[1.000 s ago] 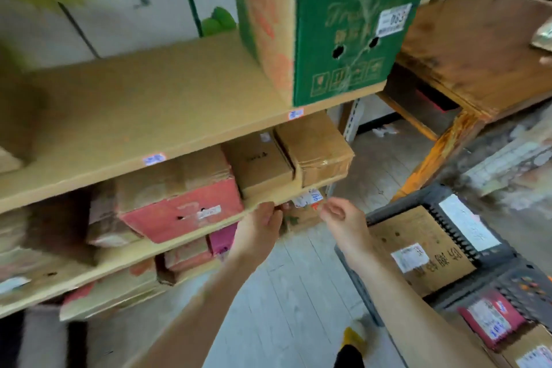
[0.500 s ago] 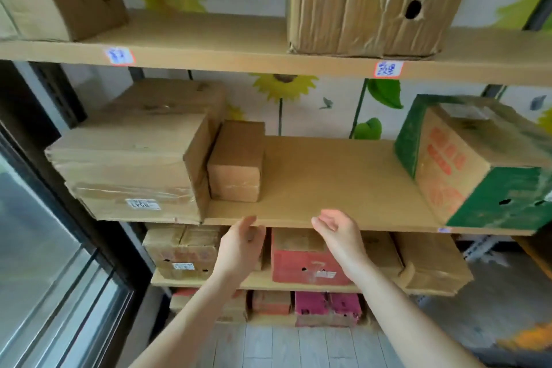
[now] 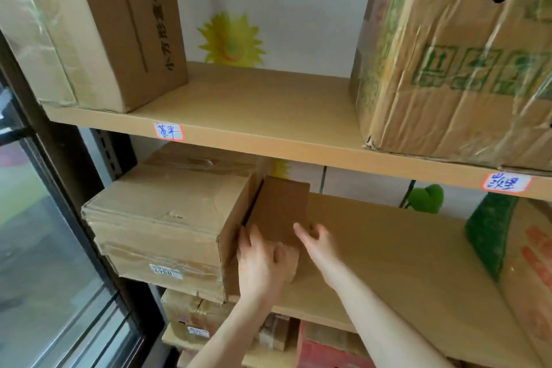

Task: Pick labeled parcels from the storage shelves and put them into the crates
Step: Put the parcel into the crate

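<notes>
Grabbing the small brown parcel (image 3: 279,209) with both hands: left hand (image 3: 263,260) has its fingers (image 3: 255,237) curled over the front-left corner, and right hand (image 3: 318,243) grips the right edge. The parcel sits on the middle shelf (image 3: 403,254), just beside a bigger taped carton (image 3: 161,218) left of the left fingers. Well off to the right of the right fingers there's a green box (image 3: 490,233). Above the fingers, the upper shelf (image 3: 254,92) holds a printed carton (image 3: 119,24) and a big film-wrapped one (image 3: 448,54). Every box is closed, so can't tell what's inside.
</notes>
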`<action>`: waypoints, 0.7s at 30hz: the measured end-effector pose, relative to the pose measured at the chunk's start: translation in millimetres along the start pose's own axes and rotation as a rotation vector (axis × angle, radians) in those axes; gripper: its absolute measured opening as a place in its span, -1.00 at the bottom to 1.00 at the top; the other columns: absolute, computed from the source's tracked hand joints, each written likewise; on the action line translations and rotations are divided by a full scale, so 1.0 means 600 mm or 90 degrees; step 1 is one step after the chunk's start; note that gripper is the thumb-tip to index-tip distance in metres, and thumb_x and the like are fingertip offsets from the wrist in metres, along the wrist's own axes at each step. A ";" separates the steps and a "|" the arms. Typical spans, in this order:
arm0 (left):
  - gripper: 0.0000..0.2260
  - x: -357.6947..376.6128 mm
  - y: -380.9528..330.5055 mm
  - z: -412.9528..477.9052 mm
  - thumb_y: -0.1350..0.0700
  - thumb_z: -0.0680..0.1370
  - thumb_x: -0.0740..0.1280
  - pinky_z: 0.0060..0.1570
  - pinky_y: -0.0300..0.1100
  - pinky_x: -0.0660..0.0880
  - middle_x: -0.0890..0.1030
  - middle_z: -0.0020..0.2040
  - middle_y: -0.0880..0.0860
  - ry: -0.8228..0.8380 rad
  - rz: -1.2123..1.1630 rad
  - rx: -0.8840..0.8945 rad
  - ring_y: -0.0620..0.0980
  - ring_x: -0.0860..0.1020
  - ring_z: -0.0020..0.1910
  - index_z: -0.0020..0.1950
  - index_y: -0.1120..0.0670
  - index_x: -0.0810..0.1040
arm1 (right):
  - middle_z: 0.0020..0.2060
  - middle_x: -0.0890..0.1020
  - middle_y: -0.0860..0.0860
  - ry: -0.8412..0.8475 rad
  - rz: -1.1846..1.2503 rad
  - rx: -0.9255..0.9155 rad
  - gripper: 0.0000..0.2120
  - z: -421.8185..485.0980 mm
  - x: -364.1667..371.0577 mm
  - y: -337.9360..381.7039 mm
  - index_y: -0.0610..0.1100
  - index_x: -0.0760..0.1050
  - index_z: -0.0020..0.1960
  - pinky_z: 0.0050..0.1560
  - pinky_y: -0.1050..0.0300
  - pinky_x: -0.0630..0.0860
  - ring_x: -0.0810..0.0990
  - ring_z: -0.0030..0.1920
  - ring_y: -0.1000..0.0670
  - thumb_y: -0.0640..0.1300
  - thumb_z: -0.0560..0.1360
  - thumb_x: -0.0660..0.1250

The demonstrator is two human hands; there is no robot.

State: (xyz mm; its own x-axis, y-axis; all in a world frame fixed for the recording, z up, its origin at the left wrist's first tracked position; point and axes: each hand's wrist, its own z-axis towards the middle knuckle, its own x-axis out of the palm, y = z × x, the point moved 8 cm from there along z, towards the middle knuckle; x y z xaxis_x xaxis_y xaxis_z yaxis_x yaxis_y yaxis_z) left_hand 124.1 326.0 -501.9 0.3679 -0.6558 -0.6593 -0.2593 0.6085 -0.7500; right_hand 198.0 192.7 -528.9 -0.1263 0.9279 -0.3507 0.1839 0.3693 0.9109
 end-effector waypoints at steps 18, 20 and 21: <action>-0.43 0.057 0.006 0.053 -0.09 0.51 0.31 0.26 -0.17 0.31 0.41 0.36 0.11 0.159 -0.267 -0.127 0.09 0.40 0.33 0.43 0.15 0.27 | 0.41 0.34 -0.07 -0.054 0.187 0.194 -0.13 0.013 -0.067 -0.078 -0.10 0.21 0.46 0.40 -0.08 0.26 0.34 0.38 -0.12 0.40 0.33 0.25; -0.38 0.065 0.000 0.050 -0.09 0.49 0.34 0.23 -0.22 0.29 0.42 0.37 0.13 0.203 -0.313 -0.160 0.09 0.39 0.35 0.43 0.20 0.27 | 0.43 0.32 -0.03 -0.026 0.195 0.188 0.01 0.014 -0.059 -0.075 -0.04 0.19 0.47 0.41 -0.05 0.23 0.31 0.40 -0.09 0.50 0.19 0.25; -0.39 0.066 -0.006 0.047 -0.08 0.49 0.34 0.17 -0.26 0.28 0.43 0.35 0.12 0.214 -0.326 -0.159 0.08 0.40 0.34 0.42 0.20 0.28 | 0.42 0.34 -0.02 -0.011 0.194 0.191 0.04 0.014 -0.056 -0.075 -0.01 0.21 0.46 0.38 -0.03 0.24 0.33 0.39 -0.08 0.53 0.13 0.25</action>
State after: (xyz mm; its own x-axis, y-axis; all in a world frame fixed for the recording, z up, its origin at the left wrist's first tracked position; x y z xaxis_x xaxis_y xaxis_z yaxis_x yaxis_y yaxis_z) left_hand 164.6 310.8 -523.9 0.2107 -0.9632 -0.1668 -0.3402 0.0877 -0.9363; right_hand 202.1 145.0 -560.1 -0.0062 0.9967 -0.0814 0.4855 0.0742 0.8711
